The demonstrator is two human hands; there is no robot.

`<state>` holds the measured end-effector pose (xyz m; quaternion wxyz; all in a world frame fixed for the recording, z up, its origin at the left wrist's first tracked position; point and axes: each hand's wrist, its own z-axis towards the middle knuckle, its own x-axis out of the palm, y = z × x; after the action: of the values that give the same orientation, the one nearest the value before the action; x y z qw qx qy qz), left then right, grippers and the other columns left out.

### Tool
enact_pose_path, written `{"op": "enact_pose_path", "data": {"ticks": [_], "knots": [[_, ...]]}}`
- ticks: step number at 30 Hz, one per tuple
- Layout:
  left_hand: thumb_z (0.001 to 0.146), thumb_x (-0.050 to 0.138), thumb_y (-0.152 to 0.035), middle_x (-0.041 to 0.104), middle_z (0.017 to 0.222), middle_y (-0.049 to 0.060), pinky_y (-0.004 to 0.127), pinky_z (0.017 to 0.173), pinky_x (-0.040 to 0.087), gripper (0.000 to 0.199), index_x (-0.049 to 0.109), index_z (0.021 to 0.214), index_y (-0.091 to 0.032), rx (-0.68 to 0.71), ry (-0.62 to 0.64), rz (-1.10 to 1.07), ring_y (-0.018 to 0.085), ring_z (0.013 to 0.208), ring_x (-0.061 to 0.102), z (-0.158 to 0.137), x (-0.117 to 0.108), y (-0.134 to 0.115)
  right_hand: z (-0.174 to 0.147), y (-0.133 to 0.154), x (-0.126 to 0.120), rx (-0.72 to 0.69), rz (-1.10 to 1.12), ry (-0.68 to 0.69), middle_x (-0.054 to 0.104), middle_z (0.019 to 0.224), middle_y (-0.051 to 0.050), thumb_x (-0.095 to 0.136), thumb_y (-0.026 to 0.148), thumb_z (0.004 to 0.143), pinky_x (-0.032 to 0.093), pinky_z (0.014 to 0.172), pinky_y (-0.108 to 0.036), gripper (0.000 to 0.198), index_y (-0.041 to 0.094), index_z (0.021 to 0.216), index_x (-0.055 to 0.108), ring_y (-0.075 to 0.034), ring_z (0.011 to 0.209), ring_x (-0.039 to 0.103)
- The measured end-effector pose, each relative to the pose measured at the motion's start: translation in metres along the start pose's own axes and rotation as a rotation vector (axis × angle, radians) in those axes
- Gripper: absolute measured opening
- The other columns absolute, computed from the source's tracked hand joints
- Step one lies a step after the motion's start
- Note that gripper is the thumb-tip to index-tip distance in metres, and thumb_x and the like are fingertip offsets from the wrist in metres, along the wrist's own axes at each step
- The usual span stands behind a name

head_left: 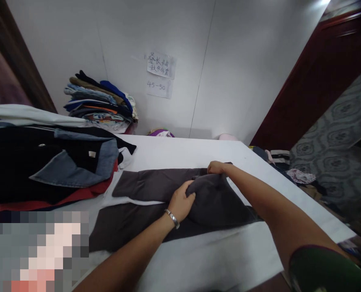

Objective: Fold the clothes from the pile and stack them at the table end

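A pair of dark grey trousers [156,182] lies across the white table, with both legs stretched to the left and the upper part bunched to the right. My left hand [182,202], wearing a silver bracelet [172,219], grips a raised fold of the cloth between thumb and fingers near the middle. Farther back, my right hand [216,167] is closed on the far edge of the trousers. The fingertips of the right hand are partly hidden by the cloth.
Dark jackets [70,158], one with a denim collar, are piled on the left. Behind them rises a stack of folded clothes [99,101]. Handwritten paper notes [160,75] hang on the wall. More clothes [300,176] lie beyond the table's [198,150] right edge.
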<state>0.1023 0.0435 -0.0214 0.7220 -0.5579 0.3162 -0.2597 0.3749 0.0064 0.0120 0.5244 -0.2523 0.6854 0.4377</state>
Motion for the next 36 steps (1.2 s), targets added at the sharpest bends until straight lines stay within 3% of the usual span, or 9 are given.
{"op": "enact_pose_path", "data": {"ticks": [4, 6, 9, 13, 21, 24, 27, 31, 36], "knots": [[0.065, 0.069, -0.023, 0.07, 0.077, 0.003, 0.028, 0.064, 0.05, 0.028, 0.068, 0.093, -0.02, -0.485, -0.136, -0.331, 0.018, 0.071, 0.064, 0.018, -0.009, 0.02, 0.001, -0.021, -0.022, 0.052, 0.062, -0.111, 0.072, 0.103, -0.002, 0.05, 0.019, 0.075, 0.046, 0.091, -0.026, 0.035, 0.02, 0.102, 0.073, -0.019, 0.098, 0.064], [0.065, 0.071, -0.029, 0.07, 0.074, 0.003, 0.025, 0.055, 0.047, 0.03, 0.068, 0.093, -0.021, -0.588, -0.142, -0.401, 0.016, 0.064, 0.063, 0.022, -0.011, 0.026, -0.003, -0.038, -0.031, 0.115, 0.081, -0.199, 0.068, 0.114, -0.006, 0.043, 0.018, 0.079, 0.041, 0.098, -0.026, 0.042, 0.014, 0.112, 0.068, -0.019, 0.109, 0.059], [0.063, 0.073, -0.032, 0.069, 0.071, 0.002, 0.024, 0.055, 0.046, 0.028, 0.069, 0.088, -0.02, -0.528, -0.141, -0.364, 0.017, 0.065, 0.063, 0.022, -0.011, 0.03, -0.017, -0.065, -0.036, 0.198, 0.106, -0.267, 0.061, 0.126, -0.009, 0.038, 0.013, 0.078, 0.038, 0.1, -0.026, 0.05, 0.009, 0.122, 0.061, -0.019, 0.118, 0.054], [0.064, 0.072, -0.037, 0.068, 0.066, 0.003, 0.027, 0.062, 0.048, 0.025, 0.07, 0.081, -0.019, -0.432, -0.116, -0.327, 0.02, 0.071, 0.064, 0.02, -0.009, 0.031, -0.035, -0.087, -0.022, 0.218, 0.125, -0.271, 0.053, 0.135, -0.009, 0.043, 0.019, 0.081, 0.039, 0.099, -0.026, 0.051, 0.012, 0.131, 0.053, -0.019, 0.121, 0.05], [0.066, 0.072, -0.039, 0.071, 0.081, 0.006, 0.032, 0.08, 0.048, 0.027, 0.069, 0.084, -0.019, -0.325, -0.152, -0.23, 0.024, 0.088, 0.064, 0.021, -0.009, 0.028, -0.03, -0.099, 0.016, 0.277, 0.073, -0.265, 0.07, 0.097, -0.01, 0.054, 0.036, 0.083, 0.044, 0.082, -0.028, 0.029, 0.014, 0.092, 0.071, -0.021, 0.093, 0.062], [0.072, 0.069, -0.037, 0.067, 0.108, 0.009, 0.035, 0.092, 0.045, 0.039, 0.064, 0.108, -0.022, -0.095, -0.191, 0.047, 0.024, 0.101, 0.061, 0.017, -0.012, 0.022, -0.022, -0.103, 0.019, 0.307, 0.068, -0.3, 0.069, 0.102, -0.009, 0.054, 0.037, 0.084, 0.042, 0.084, -0.026, 0.027, 0.017, 0.092, 0.071, -0.021, 0.098, 0.06], [0.083, 0.056, -0.034, 0.059, 0.127, 0.008, 0.037, 0.097, 0.042, 0.042, 0.055, 0.124, -0.025, 0.135, -0.08, 0.534, 0.024, 0.113, 0.055, 0.015, -0.015, 0.02, -0.017, -0.107, 0.027, 0.355, 0.088, -0.307, 0.067, 0.11, -0.008, 0.057, 0.036, 0.082, 0.041, 0.089, -0.028, 0.026, 0.02, 0.1, 0.07, -0.022, 0.106, 0.058], [0.09, 0.043, -0.031, 0.067, 0.113, 0.008, 0.038, 0.094, 0.044, 0.031, 0.062, 0.113, -0.021, 0.086, 0.114, 0.929, 0.023, 0.107, 0.058, 0.019, -0.018, 0.028, -0.017, -0.111, 0.037, 0.416, 0.168, -0.367, 0.059, 0.127, -0.011, 0.056, 0.04, 0.083, 0.042, 0.095, -0.032, 0.049, 0.018, 0.127, 0.056, -0.023, 0.116, 0.054], [0.09, 0.043, -0.031, 0.068, 0.113, 0.006, 0.036, 0.093, 0.044, 0.032, 0.062, 0.113, -0.021, 0.036, 0.083, 0.93, 0.022, 0.106, 0.059, 0.022, -0.019, 0.028, -0.039, -0.111, 0.02, 0.457, 0.271, -0.472, 0.049, 0.137, -0.019, 0.037, 0.045, 0.091, 0.045, 0.095, -0.037, 0.063, 0.008, 0.141, 0.036, -0.024, 0.117, 0.055]]}}
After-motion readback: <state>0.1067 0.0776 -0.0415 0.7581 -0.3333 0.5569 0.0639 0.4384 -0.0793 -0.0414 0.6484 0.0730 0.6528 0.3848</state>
